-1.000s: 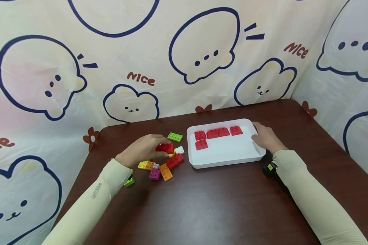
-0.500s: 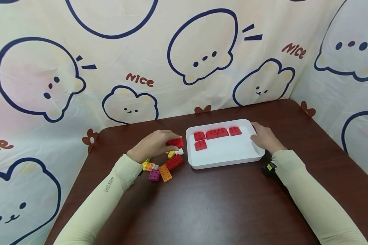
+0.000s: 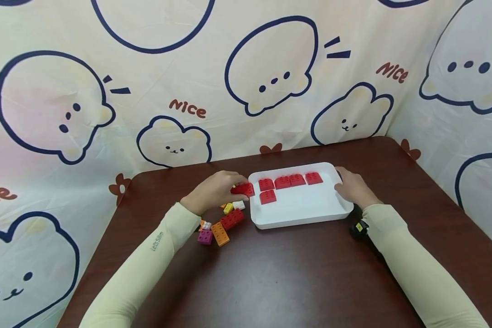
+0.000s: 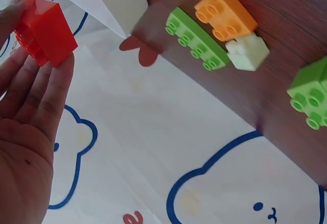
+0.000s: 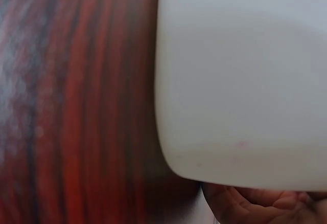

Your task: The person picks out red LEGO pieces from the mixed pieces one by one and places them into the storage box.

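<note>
Over table [image 3: 295,273], left hand [image 3: 213,193] pinches red brick [image 3: 243,189].

Both arms wear long, close-fitting sleeves of pale cream-yellow cloth, smooth and plain, running from the bottom edge of the head view to the wrists. The left sleeve [image 3: 147,259] carries a small line of grey lettering along the forearm, too small to read surely. The right sleeve [image 3: 410,269] shows no marking. A small black device with a yellow-green spot [image 3: 358,228] sits strapped at the right wrist, just under the cuff. The left hand [image 3: 213,193] and the right hand [image 3: 352,187] are bare: no gloves, rings or watch.
</note>
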Tool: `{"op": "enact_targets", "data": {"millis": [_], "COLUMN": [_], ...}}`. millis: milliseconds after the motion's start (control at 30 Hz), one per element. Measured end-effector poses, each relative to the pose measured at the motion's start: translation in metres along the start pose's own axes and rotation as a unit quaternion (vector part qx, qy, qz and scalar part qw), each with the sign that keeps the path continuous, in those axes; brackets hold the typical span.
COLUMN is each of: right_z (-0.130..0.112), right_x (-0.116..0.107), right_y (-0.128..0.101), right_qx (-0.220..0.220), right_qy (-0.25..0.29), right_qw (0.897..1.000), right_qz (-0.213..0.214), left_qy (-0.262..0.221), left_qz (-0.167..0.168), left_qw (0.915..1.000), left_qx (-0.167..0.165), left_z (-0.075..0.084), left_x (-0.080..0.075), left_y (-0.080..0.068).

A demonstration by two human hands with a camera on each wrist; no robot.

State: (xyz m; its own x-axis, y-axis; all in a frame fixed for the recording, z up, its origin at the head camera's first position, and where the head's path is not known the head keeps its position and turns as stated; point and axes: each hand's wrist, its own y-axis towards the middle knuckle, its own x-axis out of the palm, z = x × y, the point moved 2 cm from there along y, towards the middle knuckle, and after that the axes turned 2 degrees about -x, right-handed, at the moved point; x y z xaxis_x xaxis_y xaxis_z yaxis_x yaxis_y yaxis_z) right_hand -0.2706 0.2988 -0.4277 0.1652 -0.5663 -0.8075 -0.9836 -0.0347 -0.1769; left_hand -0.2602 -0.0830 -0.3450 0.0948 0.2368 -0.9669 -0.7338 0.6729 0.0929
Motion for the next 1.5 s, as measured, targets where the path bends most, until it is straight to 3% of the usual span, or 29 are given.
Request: {"op": "enact_targets", "data": {"millis": [500, 900, 1300, 1500], "right_z": [0.003, 0.003, 0.003, 0.002], "right_x": [0.004, 0.003, 0.004, 0.002], "right_y": [-0.002, -0.002, -0.001, -0.001], "right_qx": [-0.005, -0.003, 0.004, 0.0], "right_qy": [0.003, 0.007, 0.009, 0.006], "right_qw": [1.0, 1.0, 1.0, 1.0], "right_qz": [0.003, 0.001, 0.003, 0.006], "left_qy": [0.005, 0.0, 0.023, 0.011], "left_qz": [0.004, -0.03, -0.041, -0.049], "left_qw": [1.0, 0.9994, 0.9989, 0.9987], "left_qx": [0.007, -0.019, -0.006, -0.011], "left_z": [0.025, 0.041, 0.056, 0.061], "left_x": [0.007, 0.016, 0.022, 0.022], "left_y": [0.03, 0.049, 0.07, 0.083]}}
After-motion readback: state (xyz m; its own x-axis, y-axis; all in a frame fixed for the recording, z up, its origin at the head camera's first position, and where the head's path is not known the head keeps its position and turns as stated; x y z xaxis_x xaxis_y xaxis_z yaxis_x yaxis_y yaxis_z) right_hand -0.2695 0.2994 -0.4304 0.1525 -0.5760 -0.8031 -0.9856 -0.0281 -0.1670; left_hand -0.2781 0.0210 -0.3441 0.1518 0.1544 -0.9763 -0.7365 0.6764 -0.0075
